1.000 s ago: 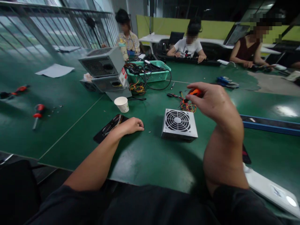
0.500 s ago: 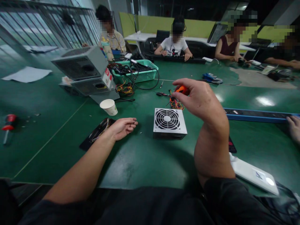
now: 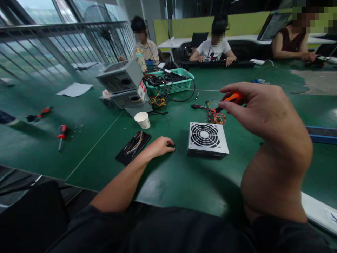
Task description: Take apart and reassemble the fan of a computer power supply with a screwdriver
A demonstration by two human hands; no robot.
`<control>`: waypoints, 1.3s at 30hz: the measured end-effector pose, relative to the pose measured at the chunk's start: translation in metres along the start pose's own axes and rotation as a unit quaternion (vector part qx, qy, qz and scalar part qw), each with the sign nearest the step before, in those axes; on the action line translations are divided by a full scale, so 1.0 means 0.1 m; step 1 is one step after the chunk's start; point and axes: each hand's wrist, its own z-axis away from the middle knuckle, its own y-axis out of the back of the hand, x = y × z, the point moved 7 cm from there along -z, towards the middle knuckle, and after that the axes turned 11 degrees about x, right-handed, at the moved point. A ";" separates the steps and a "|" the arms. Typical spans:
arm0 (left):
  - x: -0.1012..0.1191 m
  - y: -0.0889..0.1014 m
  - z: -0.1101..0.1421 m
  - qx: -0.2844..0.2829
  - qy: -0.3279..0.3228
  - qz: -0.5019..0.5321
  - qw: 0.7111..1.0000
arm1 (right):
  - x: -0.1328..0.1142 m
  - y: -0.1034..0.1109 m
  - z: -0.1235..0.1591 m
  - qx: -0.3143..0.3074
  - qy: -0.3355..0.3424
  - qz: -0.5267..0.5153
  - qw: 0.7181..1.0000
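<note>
A grey power supply unit with a round fan grille lies on the green table in front of me. My right hand is raised above and to the right of it, closed on an orange-handled screwdriver. My left hand rests palm down on the table just left of the unit, with its fingertips pinched down on a small dark thing I cannot make out. A black tray with wires lies beside that wrist. Coloured wires trail behind the unit.
Two stacked power supplies, a paper cup and a green basket of cables stand farther back. Red screwdrivers lie at the left. Three people sit along the far side. A blue strip lies right, a white device near right.
My left hand has turned palm down and pressed its fingertips to the table nearer the power supply. My right hand has come closer to the camera, still holding the screwdriver. The view shifted.
</note>
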 end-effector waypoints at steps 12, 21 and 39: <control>0.01 -0.03 -0.02 0.024 -0.046 -0.045 0.998 | 0.32 0.36 0.33 0.004 -0.058 0.019 0.998; 0.11 -0.08 -0.01 0.013 -0.075 -0.041 0.996 | 0.35 0.22 0.47 0.024 -0.057 -0.018 0.998; 0.19 -0.06 0.03 0.002 -0.154 -0.071 0.986 | 0.39 -0.04 0.55 -0.109 0.022 -0.023 0.994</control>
